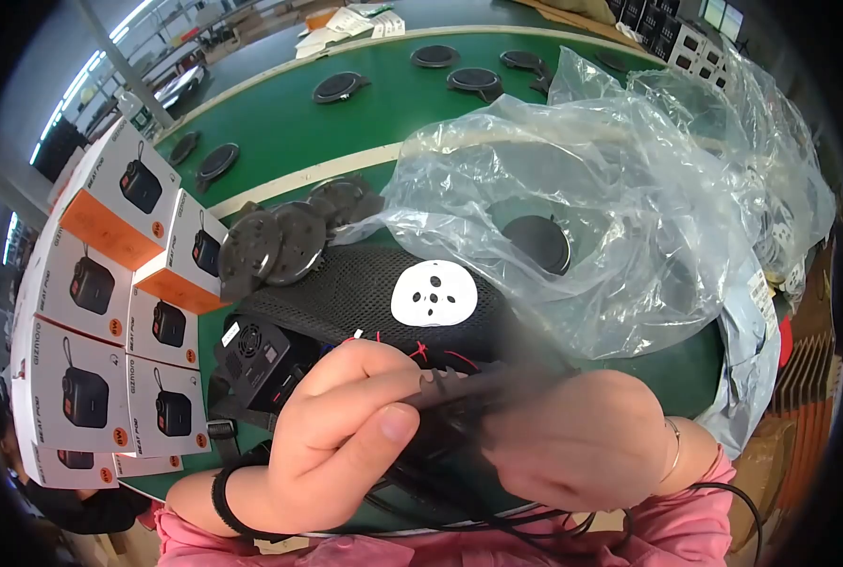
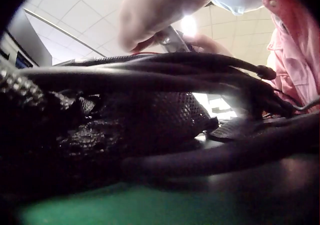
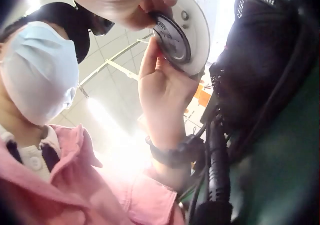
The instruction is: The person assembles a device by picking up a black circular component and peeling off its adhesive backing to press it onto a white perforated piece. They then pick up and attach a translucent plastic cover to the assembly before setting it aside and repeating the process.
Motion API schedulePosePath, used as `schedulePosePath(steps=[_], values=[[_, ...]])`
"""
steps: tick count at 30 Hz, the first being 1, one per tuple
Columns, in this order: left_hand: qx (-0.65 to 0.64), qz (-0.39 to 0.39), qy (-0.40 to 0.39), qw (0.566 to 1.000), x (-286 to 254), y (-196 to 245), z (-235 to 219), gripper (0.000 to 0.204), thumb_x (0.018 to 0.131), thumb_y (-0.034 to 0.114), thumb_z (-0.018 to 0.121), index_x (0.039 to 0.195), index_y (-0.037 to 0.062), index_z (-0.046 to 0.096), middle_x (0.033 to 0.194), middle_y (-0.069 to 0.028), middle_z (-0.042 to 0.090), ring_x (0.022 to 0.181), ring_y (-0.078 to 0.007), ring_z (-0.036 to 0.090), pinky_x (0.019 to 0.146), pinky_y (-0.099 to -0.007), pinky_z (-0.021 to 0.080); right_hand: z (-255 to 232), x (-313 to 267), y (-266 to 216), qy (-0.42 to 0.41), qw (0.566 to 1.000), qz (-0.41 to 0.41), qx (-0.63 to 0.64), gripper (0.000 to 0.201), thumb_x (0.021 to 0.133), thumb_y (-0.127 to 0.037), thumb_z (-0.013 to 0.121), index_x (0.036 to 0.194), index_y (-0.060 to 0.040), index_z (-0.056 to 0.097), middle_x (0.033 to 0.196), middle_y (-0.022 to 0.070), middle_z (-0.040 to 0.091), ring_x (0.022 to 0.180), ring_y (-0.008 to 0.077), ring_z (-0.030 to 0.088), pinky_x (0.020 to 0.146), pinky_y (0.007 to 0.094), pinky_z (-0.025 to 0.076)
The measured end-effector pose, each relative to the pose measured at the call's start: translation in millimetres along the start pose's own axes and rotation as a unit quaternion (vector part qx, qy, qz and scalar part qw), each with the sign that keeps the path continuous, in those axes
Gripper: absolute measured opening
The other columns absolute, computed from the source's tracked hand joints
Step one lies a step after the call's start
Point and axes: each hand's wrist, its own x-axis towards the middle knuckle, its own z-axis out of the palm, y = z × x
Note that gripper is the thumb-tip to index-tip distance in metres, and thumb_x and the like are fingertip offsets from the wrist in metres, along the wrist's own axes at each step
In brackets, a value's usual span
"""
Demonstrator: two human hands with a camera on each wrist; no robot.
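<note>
My left hand (image 1: 336, 425) pinches a round dark disc (image 3: 172, 37) by its edge, thumb and fingers curled. My right hand (image 1: 582, 439), blurred in the head view, meets the disc from the other side; its fingers (image 3: 145, 14) curl at the upper edge in the right wrist view. A pale, wider round plate (image 3: 197, 29) shows behind the disc there. Just beyond the hands, a white round piece (image 1: 434, 294) with several dark holes lies over a black mesh bag (image 1: 346, 283). In the left wrist view, black cables (image 2: 165, 79) hide much of the work.
Stacked white and orange speaker boxes (image 1: 81, 293) stand at the left, beside a black device (image 1: 261, 364). Dark round parts (image 1: 294, 241) lie behind the bag. Clear plastic wrapping (image 1: 572, 217) covers the right side. More discs (image 1: 341, 87) sit on the green surface (image 1: 280, 137) beyond.
</note>
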Motion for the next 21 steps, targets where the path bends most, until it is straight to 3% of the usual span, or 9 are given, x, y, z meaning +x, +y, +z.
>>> schedulePosePath(steps=[1, 3, 5, 7, 10, 15, 17, 19, 21], values=[[0.0, 0.001, 0.0, 1.0, 1, -2, 1, 0.035, 0.086, 0.023, 0.041, 0.096, -0.0081, 0.052, 0.092, -0.0132, 0.05, 0.082, -0.0191, 0.049, 0.074, -0.0284, 0.037, -1, -1, 0, -0.007, 0.999, -0.036, -0.027, 0.02, 0.062, -0.003, 0.067, 0.082, -0.0012, 0.061, 0.081, 0.007, 0.061, 0.064, 0.0184, 0.059, 0.053, 0.0249, 0.046], [-0.056, -0.032, 0.103, 0.993, 2, -6, 4, 0.025, 0.087, 0.015, 0.043, 0.093, -0.0064, 0.054, 0.086, -0.01, 0.05, 0.076, -0.0173, 0.047, 0.069, -0.0276, 0.038, -6, -2, -1, -0.014, 0.996, -0.073, -0.054, 0.022, 0.063, -0.003, 0.067, 0.084, -0.0005, 0.061, 0.084, 0.007, 0.061, 0.065, 0.0184, 0.059, 0.053, 0.0247, 0.046], [-0.117, -0.061, 0.167, 0.977, 12, -3, -2, 0.033, 0.089, 0.02, 0.038, 0.098, -0.0067, 0.054, 0.095, -0.0113, 0.051, 0.09, -0.0178, 0.046, 0.081, -0.0278, 0.034, -15, 1, -7, -0.112, 0.987, -0.116, 0.022, 0.016, 0.065, -0.007, 0.063, 0.081, -0.0039, 0.062, 0.08, 0.009, 0.062, 0.064, 0.0213, 0.06, 0.053, 0.0265, 0.046], [-0.208, -0.048, 0.163, 0.963, 12, -1, -1, 0.034, 0.089, 0.021, 0.038, 0.103, -0.0068, 0.052, 0.099, -0.0114, 0.051, 0.095, -0.0184, 0.044, 0.084, -0.0278, 0.032, -13, 4, -10, -0.088, 0.99, -0.098, 0.046, 0.016, 0.066, -0.005, 0.063, 0.082, -0.0024, 0.061, 0.076, 0.0094, 0.062, 0.063, 0.0215, 0.06, 0.053, 0.0273, 0.046], [-0.156, -0.035, 0.137, 0.978, 6, -7, -2, 0.033, 0.087, 0.019, 0.041, 0.107, -0.006, 0.049, 0.103, -0.012, 0.049, 0.096, -0.0192, 0.043, 0.085, -0.0294, 0.032, -8, 7, -7, -0.014, 0.991, 0.104, 0.08, 0.024, 0.065, 0.0, 0.066, 0.089, 0.0014, 0.059, 0.081, 0.0074, 0.061, 0.066, 0.0192, 0.059, 0.055, 0.0259, 0.046], [-0.167, -0.04, 0.086, 0.981, 0, -7, -4, 0.032, 0.082, 0.013, 0.044, 0.108, -0.005, 0.046, 0.104, -0.0142, 0.047, 0.094, -0.0212, 0.044, 0.081, -0.0302, 0.035, 1, 5, 0, 0.06, 0.993, 0.043, 0.096, 0.025, 0.063, 0.002, 0.065, 0.088, 0.001, 0.06, 0.083, 0.0088, 0.061, 0.066, 0.0195, 0.059, 0.055, 0.0266, 0.046], [-0.098, 0.056, 0.027, 0.993, -1, -10, -6, 0.038, 0.075, 0.011, 0.051, 0.109, -0.0042, 0.045, 0.102, -0.0156, 0.047, 0.091, -0.0217, 0.046, 0.08, -0.0303, 0.036, 0, 5, 0, 0.059, 0.994, 0.034, 0.082, 0.025, 0.063, 0.002, 0.065, 0.087, 0.0006, 0.06, 0.084, 0.0093, 0.061, 0.066, 0.0197, 0.059, 0.055, 0.0266, 0.046], [-0.12, 0.062, 0.042, 0.99, 2, -8, -4, 0.042, 0.068, 0.011, 0.058, 0.106, -0.0027, 0.049, 0.097, -0.0145, 0.049, 0.083, -0.0195, 0.048, 0.075, -0.0295, 0.037, -3, 4, 1, 0.031, 0.998, 0.015, 0.048, 0.026, 0.061, 0.002, 0.064, 0.087, -0.0002, 0.061, 0.087, 0.0098, 0.061, 0.067, 0.0196, 0.059, 0.055, 0.0261, 0.047], [0.006, 0.143, 0.008, 0.99, 8, -3, -8, 0.04, 0.064, 0.01, 0.061, 0.101, -0.0012, 0.054, 0.089, -0.0095, 0.051, 0.076, -0.0169, 0.049, 0.068, -0.0279, 0.037, -7, 5, 2, 0.007, 0.999, 0.01, 0.036, 0.026, 0.061, 0.002, 0.064, 0.087, -0.0008, 0.061, 0.087, 0.0092, 0.061, 0.067, 0.0193, 0.059, 0.055, 0.0257, 0.047]])
